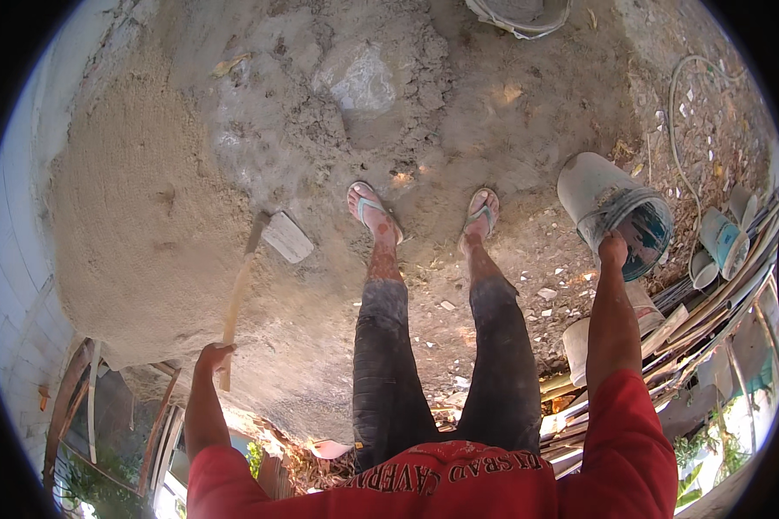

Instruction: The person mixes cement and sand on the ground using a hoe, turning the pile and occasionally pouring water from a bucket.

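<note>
My left hand (216, 355) is closed round the lower end of the wooden handle of a hoe (236, 298). Its pale, flat blade (287, 238) rests on the ground left of my feet, beside the sand. On the right, my right hand (613, 248) grips a grey, cement-stained bucket (590, 183) at its rim. The bucket lies tipped on its side, its mouth turned toward me. Inside, its bluish wall is smeared with residue, and I see no load in it.
A broad sand pile (138, 216) spreads at the left. Ahead lies wet grey mortar (363, 86), with another bucket (524, 26) beyond it. A hose (673, 112), small containers (723, 242) and stacked poles (710, 303) line the right side. Rubble litters the ground.
</note>
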Tool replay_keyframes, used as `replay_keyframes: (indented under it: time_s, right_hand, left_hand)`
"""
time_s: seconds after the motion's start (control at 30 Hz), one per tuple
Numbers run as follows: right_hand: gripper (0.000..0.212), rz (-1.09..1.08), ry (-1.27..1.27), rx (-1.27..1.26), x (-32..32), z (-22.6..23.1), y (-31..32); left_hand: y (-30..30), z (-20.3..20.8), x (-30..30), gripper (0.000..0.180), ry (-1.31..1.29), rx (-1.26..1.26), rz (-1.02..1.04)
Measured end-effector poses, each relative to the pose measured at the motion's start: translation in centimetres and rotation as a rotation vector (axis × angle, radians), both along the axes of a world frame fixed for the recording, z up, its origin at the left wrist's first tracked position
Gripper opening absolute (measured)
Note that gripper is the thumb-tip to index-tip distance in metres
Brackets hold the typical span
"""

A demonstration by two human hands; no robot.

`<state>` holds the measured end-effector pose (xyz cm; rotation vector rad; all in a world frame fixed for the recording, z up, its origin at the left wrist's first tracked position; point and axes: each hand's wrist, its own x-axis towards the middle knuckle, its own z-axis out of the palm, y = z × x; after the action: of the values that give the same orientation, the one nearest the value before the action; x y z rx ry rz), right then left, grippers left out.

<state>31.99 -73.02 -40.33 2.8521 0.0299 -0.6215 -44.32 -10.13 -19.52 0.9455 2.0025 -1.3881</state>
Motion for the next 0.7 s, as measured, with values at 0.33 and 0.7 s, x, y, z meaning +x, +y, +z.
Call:
replay_keyframes:
  time_s: [0.33,0.7]
  right_hand:
    - [0.058,0.122,0.145,0.185,-7.5,1.0,12.7]
    - [0.046,0.485,1.081,0.549,-31.1,13.7,42.6]
  left_hand:
    - [-4.9,1.7,-4.8,0.033,-0.152,0.05,0.315]
    - [-14.4,14.7,16.7,0.022,-0.671,0.344,0.99]
